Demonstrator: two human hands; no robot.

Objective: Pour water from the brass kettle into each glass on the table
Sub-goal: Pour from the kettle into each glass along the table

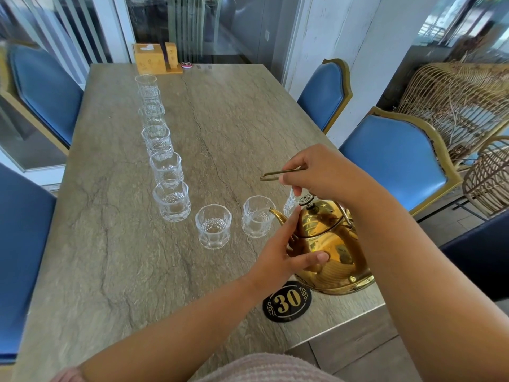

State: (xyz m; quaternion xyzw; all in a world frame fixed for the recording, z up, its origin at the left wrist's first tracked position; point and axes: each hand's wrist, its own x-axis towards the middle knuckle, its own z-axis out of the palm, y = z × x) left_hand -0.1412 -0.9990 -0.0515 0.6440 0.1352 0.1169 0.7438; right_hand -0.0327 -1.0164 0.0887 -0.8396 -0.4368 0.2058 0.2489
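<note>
Since none of the glasses shows a clear water level and the kettle [336, 260] sits upright, I judge the pouring has not begun and this is the lift-off step.

Along the left of the table [110, 257] a row of glasses [165, 166] runs away from the person, one close behind another. Right of the nearest one stand two more, the first glass [213, 226] and the second glass [257, 216], apart from each other. A third glass [290, 204] is mostly hidden behind the kettle and the hands.

The left hand [278, 255] lies flat against the kettle's near side. Its fingers are straight and point up past the spout [276, 215] towards the lid knob [306, 200], and the thumb presses on the belly. It steadies the kettle and grips nothing.

The kettle stands near the table's right edge, just behind a number plaque [286, 300], with its spout almost at the second glass's rim.

Above it the right hand [325, 175] has its fingers curled round the thin handle [275, 175], which is swung up over the lid.

The next move calls for raising the kettle by that handle. It should then be tipped slowly, with the spout over one glass.
</note>
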